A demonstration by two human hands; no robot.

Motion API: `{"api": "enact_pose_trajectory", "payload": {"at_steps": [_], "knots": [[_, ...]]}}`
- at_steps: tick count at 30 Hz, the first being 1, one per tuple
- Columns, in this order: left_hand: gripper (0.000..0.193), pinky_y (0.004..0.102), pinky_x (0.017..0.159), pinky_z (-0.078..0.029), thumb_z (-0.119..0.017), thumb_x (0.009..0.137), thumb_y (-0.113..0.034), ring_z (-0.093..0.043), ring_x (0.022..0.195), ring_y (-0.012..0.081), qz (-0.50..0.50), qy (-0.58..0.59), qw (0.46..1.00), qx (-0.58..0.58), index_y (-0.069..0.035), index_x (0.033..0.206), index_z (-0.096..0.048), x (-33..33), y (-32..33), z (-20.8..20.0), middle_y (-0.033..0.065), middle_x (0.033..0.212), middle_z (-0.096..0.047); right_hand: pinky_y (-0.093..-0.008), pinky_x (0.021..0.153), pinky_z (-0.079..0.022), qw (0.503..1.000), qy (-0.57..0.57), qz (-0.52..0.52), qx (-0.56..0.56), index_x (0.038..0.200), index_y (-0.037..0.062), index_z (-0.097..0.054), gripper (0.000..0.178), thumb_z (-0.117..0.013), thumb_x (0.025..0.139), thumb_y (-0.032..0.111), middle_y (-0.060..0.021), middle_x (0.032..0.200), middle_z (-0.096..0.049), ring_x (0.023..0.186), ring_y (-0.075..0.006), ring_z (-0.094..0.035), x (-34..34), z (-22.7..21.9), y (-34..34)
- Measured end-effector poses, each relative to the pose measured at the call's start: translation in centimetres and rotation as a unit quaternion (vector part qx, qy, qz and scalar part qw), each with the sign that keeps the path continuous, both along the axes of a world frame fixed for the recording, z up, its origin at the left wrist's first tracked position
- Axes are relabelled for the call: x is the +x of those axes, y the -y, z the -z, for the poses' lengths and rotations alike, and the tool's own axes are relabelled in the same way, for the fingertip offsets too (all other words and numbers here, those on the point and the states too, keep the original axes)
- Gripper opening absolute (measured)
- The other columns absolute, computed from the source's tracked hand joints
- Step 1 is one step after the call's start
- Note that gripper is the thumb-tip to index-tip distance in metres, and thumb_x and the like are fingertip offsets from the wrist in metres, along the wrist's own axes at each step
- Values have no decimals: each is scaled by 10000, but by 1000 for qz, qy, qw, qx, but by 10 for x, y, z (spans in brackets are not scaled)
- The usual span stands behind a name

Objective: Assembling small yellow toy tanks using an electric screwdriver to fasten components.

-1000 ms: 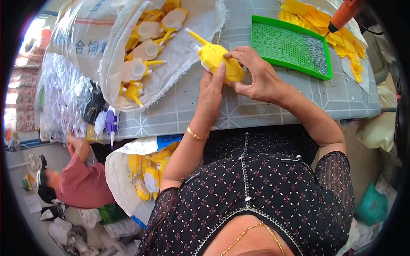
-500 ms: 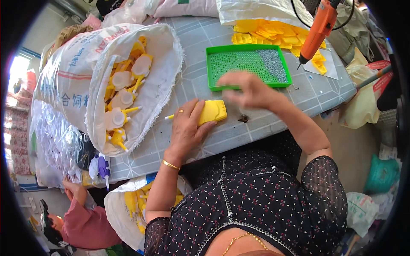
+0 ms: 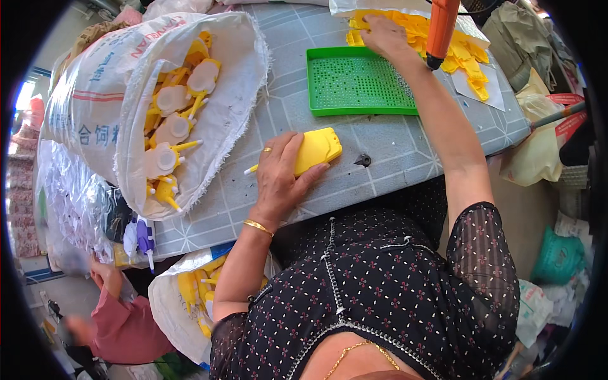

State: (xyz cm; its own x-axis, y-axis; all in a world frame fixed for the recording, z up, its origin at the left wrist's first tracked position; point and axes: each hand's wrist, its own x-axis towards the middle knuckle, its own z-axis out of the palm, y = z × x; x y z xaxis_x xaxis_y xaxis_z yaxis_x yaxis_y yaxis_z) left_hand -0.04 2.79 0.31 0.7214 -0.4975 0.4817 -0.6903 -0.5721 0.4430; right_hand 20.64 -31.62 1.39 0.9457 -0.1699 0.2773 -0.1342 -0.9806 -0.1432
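On the table, my left hand (image 3: 280, 174) wraps round a yellow plastic casing (image 3: 318, 151), thumb along its near side. A thin stem with a white tip sticks out at the casing's left. My right hand (image 3: 385, 38) reaches to the far side, fingers stretched over a pile of flat yellow plastic parts (image 3: 415, 28); whether its fingertips touch a part cannot be made out. Under my right forearm stands a green tray (image 3: 364, 111) with a perforated-looking bed and small metal pieces, partly hidden. An orange electric screwdriver (image 3: 441, 28) hangs beside that forearm, bit downward.
A white woven sack (image 3: 95, 95) at left holds several yellow parts with whitish round pieces. Another sack (image 3: 168, 288) with yellow parts sits below the table edge. A small dark piece (image 3: 363, 160) lies near the casing. At lower left is another person (image 3: 126, 326).
My right hand has gone from the tray's near edge to the yellow pile at the far side. My left hand stays on the casing. The whole view has shifted slightly.
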Motion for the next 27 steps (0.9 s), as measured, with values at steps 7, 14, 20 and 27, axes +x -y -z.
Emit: {"api": "enact_pose_trajectory", "payload": {"at_steps": [7,14,20,27], "knots": [[602,463,919,-513,-857,793,-338,-636,1043,388,1,11,1000,-11,30,1219,-645,-2,-2,0,198,1173,-666,-287,886,-550,866,-28,-261,425,1202,-23,-688,254,-643,995,118,-109,1096,-724,995,-146,-689,-113,-50,50],[613,462,923,-516,-871,773,-331,-639,1044,386,25,4,1000,-15,29,1216,-650,1,9,-5,191,1174,-670,-341,910,-528,830,558,-20,-11,1246,2,-569,571,-889,816,199,-126,1254,-597,1074,-210,-635,-174,-92,92],[612,466,932,-511,-873,770,-322,-630,1071,382,0,-5,1000,-3,12,1229,-643,-1,10,-5,186,1189,-667,-423,1030,-446,754,653,21,68,1355,-28,-458,830,-931,757,299,-174,1320,-431,1208,-273,-494,-178,-121,172],[601,464,971,-504,-874,765,-279,-628,1110,387,-6,-33,999,1,3,1243,-643,-8,6,-7,201,1211,-666,-440,1008,-477,859,445,176,183,1277,3,-591,805,-885,722,506,-191,1207,-653,1110,-369,-644,-116,-90,288]]}}
